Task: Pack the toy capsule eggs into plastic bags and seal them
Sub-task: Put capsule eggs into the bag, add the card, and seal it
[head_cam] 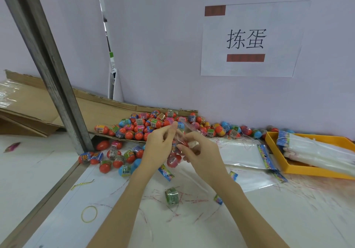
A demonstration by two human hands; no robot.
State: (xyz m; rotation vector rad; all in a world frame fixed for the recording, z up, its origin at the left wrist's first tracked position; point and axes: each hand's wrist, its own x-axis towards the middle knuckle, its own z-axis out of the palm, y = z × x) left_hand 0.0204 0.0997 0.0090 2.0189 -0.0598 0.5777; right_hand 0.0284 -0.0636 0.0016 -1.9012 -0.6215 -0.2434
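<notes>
Head view, looking down at a white work table (269,219) set against a pale wall. Two bare hands meet above the middle of the table. The left hand (158,145) has its fingers curled, pinching the top of a clear plastic bag (179,147) between thumb and fingertips. The right hand (200,151), also curled, grips the same bag from the other side. Inside the bag, hanging between the hands, are red capsule eggs (173,160). Behind the hands, a loose pile of eggs (146,125), red and blue with printed bands, spreads over flattened cardboard (38,101) and along the wall. To the right lie flat empty bags (242,155) with colourful header strips, and beside them a yellow tray (311,170) holding a bundle of more bags. A yellow rubber band (89,214) lies near the table's left edge. A paper sign (249,40) with Chinese characters hangs on the wall.
</notes>
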